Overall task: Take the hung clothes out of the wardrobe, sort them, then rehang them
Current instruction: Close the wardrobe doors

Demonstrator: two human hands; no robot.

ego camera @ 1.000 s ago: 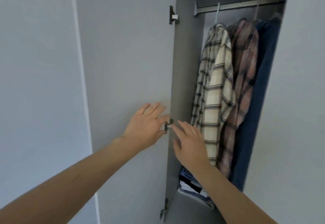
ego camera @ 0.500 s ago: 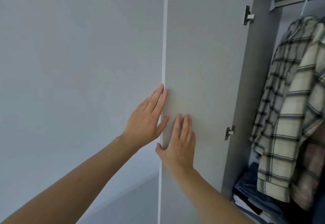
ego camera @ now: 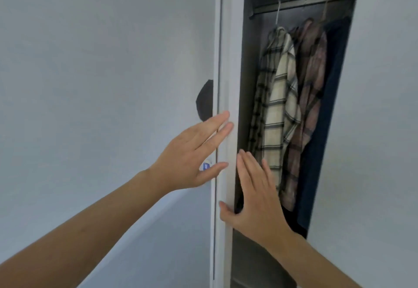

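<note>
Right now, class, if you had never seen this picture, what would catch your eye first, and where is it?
Two bare hands meet at the pale door edge in the middle: the left hand lies flat on its left side, the right hand on its right, fingers straight. Behind them, in the dark wardrobe opening, a cream plaid shirt hangs from the rail, with a pinkish plaid shirt just right of it.

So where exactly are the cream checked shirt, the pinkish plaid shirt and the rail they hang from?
cream checked shirt (ego camera: 280, 97): head view, on the front panel at chest height.
pinkish plaid shirt (ego camera: 313, 79): head view, on its upper front.
rail (ego camera: 303, 4): head view, on the bare bar between the two hanger hooks.
</note>
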